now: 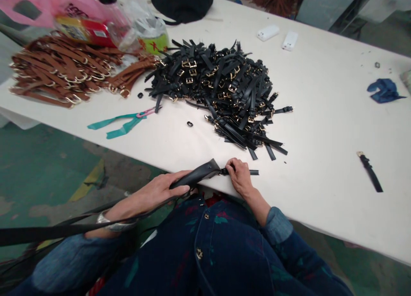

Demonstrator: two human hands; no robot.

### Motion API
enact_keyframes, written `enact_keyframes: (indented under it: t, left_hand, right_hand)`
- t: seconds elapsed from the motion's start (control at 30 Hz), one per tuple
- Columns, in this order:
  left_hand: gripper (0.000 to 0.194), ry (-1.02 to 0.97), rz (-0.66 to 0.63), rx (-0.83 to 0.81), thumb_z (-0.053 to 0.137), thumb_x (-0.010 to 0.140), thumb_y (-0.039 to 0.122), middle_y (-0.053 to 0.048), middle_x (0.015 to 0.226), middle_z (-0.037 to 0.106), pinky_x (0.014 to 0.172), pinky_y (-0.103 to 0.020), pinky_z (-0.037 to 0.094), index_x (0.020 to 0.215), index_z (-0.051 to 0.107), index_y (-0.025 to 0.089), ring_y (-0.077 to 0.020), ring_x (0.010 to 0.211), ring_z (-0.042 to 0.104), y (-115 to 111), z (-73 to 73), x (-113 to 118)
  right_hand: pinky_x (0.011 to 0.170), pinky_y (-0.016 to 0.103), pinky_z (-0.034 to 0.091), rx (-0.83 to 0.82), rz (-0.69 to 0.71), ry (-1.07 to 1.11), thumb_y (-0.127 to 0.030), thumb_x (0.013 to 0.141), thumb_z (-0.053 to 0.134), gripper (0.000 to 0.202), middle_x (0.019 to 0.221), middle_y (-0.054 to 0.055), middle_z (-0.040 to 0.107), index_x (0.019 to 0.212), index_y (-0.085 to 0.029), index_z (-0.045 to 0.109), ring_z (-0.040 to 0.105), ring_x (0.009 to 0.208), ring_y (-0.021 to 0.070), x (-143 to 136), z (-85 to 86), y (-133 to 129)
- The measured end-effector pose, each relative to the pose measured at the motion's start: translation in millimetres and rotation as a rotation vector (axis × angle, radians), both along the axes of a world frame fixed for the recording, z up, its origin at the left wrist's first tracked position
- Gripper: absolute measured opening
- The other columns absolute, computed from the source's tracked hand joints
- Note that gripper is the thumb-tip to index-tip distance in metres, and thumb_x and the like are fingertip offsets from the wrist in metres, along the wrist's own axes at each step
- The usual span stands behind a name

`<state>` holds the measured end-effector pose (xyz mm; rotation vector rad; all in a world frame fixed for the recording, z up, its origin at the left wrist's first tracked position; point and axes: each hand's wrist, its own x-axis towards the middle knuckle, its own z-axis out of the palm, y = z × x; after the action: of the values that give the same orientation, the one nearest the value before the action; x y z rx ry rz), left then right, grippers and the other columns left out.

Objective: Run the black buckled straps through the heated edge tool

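My left hand point(163, 188) is closed around a wide black leather strap point(201, 172) at the table's front edge, and long black straps trail from it over my left forearm. With bent fingers, my right hand point(239, 174) pinches a short black buckle strap point(254, 172), whose buckle end meets the tip of the wide strap. My fingers partly hide that joint. Beyond my hands lies a large heap of black buckle straps point(221, 79) with gold-coloured buckles. A small black loop point(190, 124) rests on the table between the heap and my left hand.
Green-handled snips point(128, 121) lie left of the heap. Brown straps point(61, 69) are piled at the far left beside plastic bags point(147, 30). A single buckle strap point(370, 174), a blue cloth piece point(383, 90) and white devices point(290, 41) are on the right.
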<state>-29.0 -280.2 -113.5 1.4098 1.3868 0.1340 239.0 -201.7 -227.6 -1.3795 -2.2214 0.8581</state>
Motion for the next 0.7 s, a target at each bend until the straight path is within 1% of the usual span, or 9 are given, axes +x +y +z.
enact_keyframes:
  t: [0.07, 0.13, 0.2, 0.33, 0.5, 0.6, 0.7]
  left_hand:
    - [0.057, -0.002, -0.046, 0.000, 0.046, 0.088, 0.057, 0.002, 0.124, 0.064, 0.092, -0.028, 0.044, 0.139, 0.045, 0.031, -0.0244, 0.108, 0.060, -1.7, -0.8, -2.4]
    - [0.057, 0.015, -0.069, -0.004, 0.045, 0.088, 0.057, 0.003, 0.123, 0.065, 0.091, -0.027, 0.044, 0.139, 0.044, 0.032, -0.0239, 0.107, 0.061, -2.1, -0.9, -1.5]
    - [0.058, 0.029, -0.066, 0.009, 0.045, 0.088, 0.058, 0.002, 0.120, 0.066, 0.090, -0.027, 0.044, 0.141, 0.042, 0.032, -0.0236, 0.104, 0.062, -1.3, -0.1, 2.5]
    - [0.060, 0.062, -0.068, 0.046, 0.044, 0.089, 0.060, 0.001, 0.118, 0.068, 0.089, -0.029, 0.045, 0.142, 0.041, 0.032, -0.0241, 0.100, 0.064, 1.3, 3.0, 11.3]
    - [0.056, 0.059, -0.075, 0.039, 0.043, 0.090, 0.058, 0.005, 0.116, 0.068, 0.084, -0.025, 0.046, 0.141, 0.041, 0.035, -0.0220, 0.098, 0.065, 0.8, 5.3, 10.3]
    - [0.057, 0.072, -0.094, 0.041, 0.043, 0.090, 0.059, 0.002, 0.122, 0.066, 0.091, -0.028, 0.045, 0.140, 0.043, 0.033, -0.0249, 0.106, 0.062, 1.0, 3.4, 6.8]
    - [0.059, 0.108, -0.104, 0.052, 0.042, 0.090, 0.060, 0.000, 0.130, 0.061, 0.098, -0.033, 0.042, 0.141, 0.042, 0.030, -0.0270, 0.113, 0.059, 5.6, 1.8, 9.0]
  right_hand:
    - [0.077, 0.036, 0.034, 0.021, -0.016, -0.016, -0.027, 0.092, 0.049, 0.012, 0.080, 0.003, 0.064, 0.084, -0.024, 0.058, 0.055, 0.082, 0.0219, -2.4, -1.7, -1.2]
    - [0.078, 0.036, 0.034, 0.046, -0.004, -0.023, -0.026, 0.091, 0.052, 0.010, 0.083, 0.003, 0.066, 0.085, -0.024, 0.060, 0.055, 0.085, 0.0225, -2.1, -1.4, -2.2]
    - [0.078, 0.036, 0.034, 0.061, 0.047, -0.016, -0.025, 0.089, 0.054, 0.009, 0.088, 0.003, 0.067, 0.090, -0.024, 0.063, 0.055, 0.088, 0.0225, 0.8, -0.4, -2.5]
    - [0.080, 0.037, 0.035, 0.065, 0.150, 0.002, -0.022, 0.088, 0.055, 0.016, 0.094, 0.004, 0.067, 0.096, -0.025, 0.068, 0.055, 0.092, 0.0224, 9.8, 1.0, -1.2]
    - [0.085, 0.040, 0.039, 0.102, 0.248, 0.038, -0.024, 0.081, 0.061, 0.026, 0.107, 0.007, 0.064, 0.106, -0.024, 0.067, 0.054, 0.099, 0.0241, 20.4, 0.0, 1.7]
    - [0.087, 0.042, 0.041, 0.112, 0.282, 0.075, -0.028, 0.080, 0.065, 0.030, 0.111, 0.009, 0.062, 0.109, -0.023, 0.067, 0.053, 0.102, 0.0253, 24.8, -3.7, 3.6]
    - [0.086, 0.043, 0.043, 0.112, 0.257, 0.119, -0.028, 0.083, 0.064, 0.024, 0.108, 0.009, 0.062, 0.106, -0.024, 0.069, 0.054, 0.101, 0.0253, 26.6, -9.3, 5.3]
